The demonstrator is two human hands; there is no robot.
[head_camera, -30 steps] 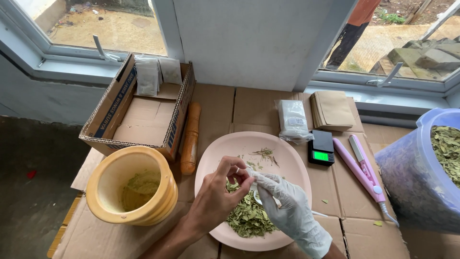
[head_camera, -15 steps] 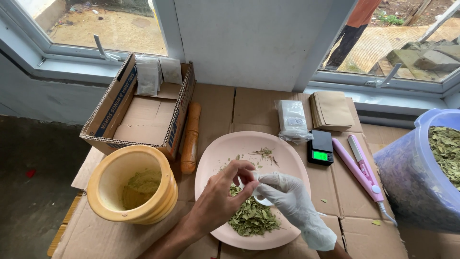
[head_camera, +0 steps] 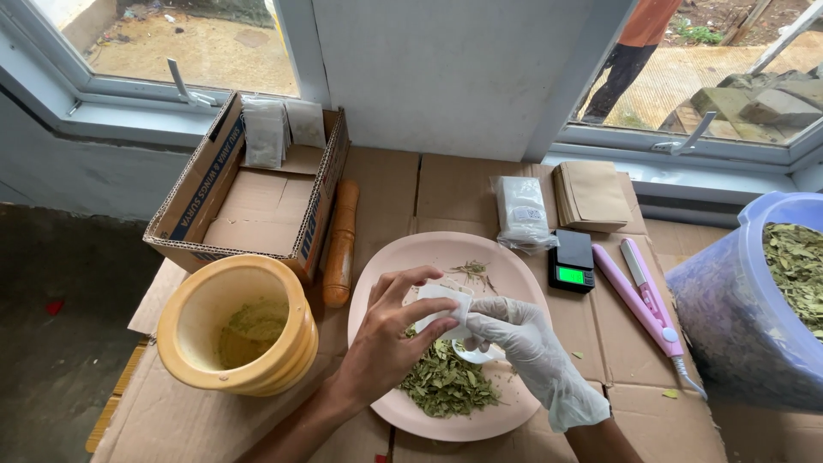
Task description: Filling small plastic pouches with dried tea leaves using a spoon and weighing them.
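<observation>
The left hand [head_camera: 386, 339] is bare and its fingers are closed on a small white bag [head_camera: 446, 310], pinching it at the top. The right hand [head_camera: 523, 347], in a white glove, grips the same bag from the other side, and a white spoon [head_camera: 477, 351] shows under its fingers. Both hands are over the middle of a pink plate [head_camera: 446, 257], which lies near the front edge of the bench. A heap of dried green leaves [head_camera: 446, 381] lies on the front part of the plate, just under the hands; the back part of the plate is almost bare.

To the left, a yellow mortar [head_camera: 236, 330] stands at the front left corner, close to the plate rim. Between them lies an orange pestle [head_camera: 341, 244], beside a cardboard box [head_camera: 249, 206]. To the right, a small scale [head_camera: 572, 261] and a pink sealer [head_camera: 647, 296] lie near the plate, and a blue tub [head_camera: 737, 300] with leaves stands at the right edge.
</observation>
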